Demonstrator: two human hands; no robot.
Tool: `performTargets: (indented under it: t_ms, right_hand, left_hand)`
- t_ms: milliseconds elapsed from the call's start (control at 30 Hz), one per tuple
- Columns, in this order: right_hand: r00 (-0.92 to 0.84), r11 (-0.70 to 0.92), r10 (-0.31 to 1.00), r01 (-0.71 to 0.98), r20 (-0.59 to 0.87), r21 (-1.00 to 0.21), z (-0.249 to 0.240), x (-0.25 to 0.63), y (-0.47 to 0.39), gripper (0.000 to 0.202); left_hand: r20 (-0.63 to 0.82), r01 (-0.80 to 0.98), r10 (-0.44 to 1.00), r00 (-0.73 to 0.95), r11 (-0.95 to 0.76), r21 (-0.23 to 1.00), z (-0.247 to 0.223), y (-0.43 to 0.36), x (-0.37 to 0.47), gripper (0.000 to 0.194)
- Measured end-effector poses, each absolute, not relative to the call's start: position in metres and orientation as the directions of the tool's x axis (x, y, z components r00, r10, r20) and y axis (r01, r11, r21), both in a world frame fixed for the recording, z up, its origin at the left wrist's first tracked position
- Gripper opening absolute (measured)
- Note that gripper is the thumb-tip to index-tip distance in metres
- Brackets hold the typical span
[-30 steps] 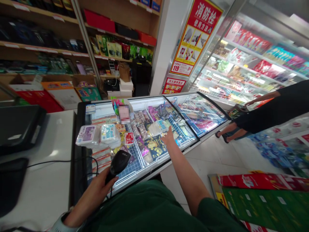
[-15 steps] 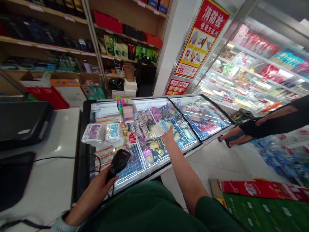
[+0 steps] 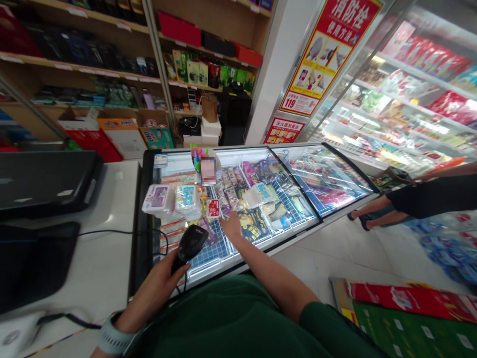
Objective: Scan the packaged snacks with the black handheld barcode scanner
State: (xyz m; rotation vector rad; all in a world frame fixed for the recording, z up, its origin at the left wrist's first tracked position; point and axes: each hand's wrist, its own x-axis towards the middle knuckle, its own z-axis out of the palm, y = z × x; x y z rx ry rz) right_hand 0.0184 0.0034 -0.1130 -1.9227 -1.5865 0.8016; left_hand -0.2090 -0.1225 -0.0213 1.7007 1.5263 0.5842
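A black barcode scanner (image 3: 192,242) is in my left hand (image 3: 164,273), its head pointing over the freezer glass and its cable hanging below. My right hand (image 3: 230,226) is empty, fingers stretched toward a small red pack (image 3: 213,209) on the glass; whether they touch it is hard to tell. Left of that pack lie clear packs with a blue-and-white label (image 3: 186,198) and a purple label (image 3: 157,198). Farther right, a clear pack with a pale blue label (image 3: 259,195) rests on the glass by itself.
Under the glass of the chest freezer (image 3: 316,223) are wire baskets of packaged food. A white counter (image 3: 115,219) with black equipment adjoins it on the left. One person (image 3: 425,196) stands at the right, by lit shelves. Green-and-red cartons (image 3: 402,318) sit at lower right.
My right hand has let go of the clear pack with the pale blue label and moved left toward the red pack. My left hand still holds the scanner. The view has shifted slightly.
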Motion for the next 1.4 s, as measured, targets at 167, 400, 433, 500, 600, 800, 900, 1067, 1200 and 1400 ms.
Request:
performTargets:
  t_ms: [167,400,433,500,600,800,900,1067,1200,1400]
  right_hand:
    - [0.22,-0.271,0.962,0.813,-0.159,-0.515,-0.117,-0.026,0.022,0.069]
    - [0.22,-0.262,0.964,0.874,-0.148,-0.409,-0.127,-0.042,0.037,0.083]
    - [0.215,-0.258,0.965,0.878,-0.148,-0.404,-0.127,-0.043,0.038,0.083]
    - [0.206,-0.249,0.967,0.881,-0.147,-0.402,-0.128,-0.043,0.04,0.083]
    - [0.201,-0.249,0.967,0.873,-0.156,-0.419,-0.128,-0.044,0.043,0.08]
    - [0.234,-0.302,0.953,0.774,-0.192,-0.556,-0.12,-0.039,0.044,0.066]
    - [0.266,-0.336,0.942,0.716,-0.206,-0.612,-0.115,-0.029,0.04,0.062]
    - [0.307,-0.44,0.895,0.497,-0.322,-0.748,-0.11,0.002,0.034,0.044]
    - [0.191,-0.519,0.852,0.192,-0.487,-0.833,-0.105,0.033,0.023,0.034]
    - [-0.095,-0.554,0.829,-0.272,-0.551,-0.787,-0.083,0.076,-0.005,0.045]
  left_hand:
    - [-0.142,0.646,0.979,0.149,0.012,0.763,-0.022,-0.129,-0.216,0.049]
    - [-0.155,0.63,0.98,0.126,0.042,0.775,-0.015,-0.129,-0.222,0.051]
    - [-0.156,0.626,0.98,0.122,0.046,0.778,-0.015,-0.129,-0.222,0.051]
    - [-0.151,0.62,0.982,0.113,0.049,0.783,-0.014,-0.127,-0.221,0.051]
    - [-0.133,0.62,0.985,0.109,0.037,0.784,-0.014,-0.126,-0.22,0.05]
    - [-0.158,0.639,0.98,0.117,0.047,0.768,-0.013,-0.128,-0.219,0.051]
    - [-0.171,0.644,0.978,0.117,0.056,0.763,-0.013,-0.129,-0.219,0.051]
    - [-0.153,0.631,0.977,0.145,0.028,0.775,-0.013,-0.127,-0.218,0.052]
    - [-0.159,0.616,0.971,0.179,0.015,0.787,-0.012,-0.122,-0.213,0.051]
    - [-0.147,0.581,0.955,0.258,-0.032,0.813,-0.004,-0.114,-0.199,0.049]
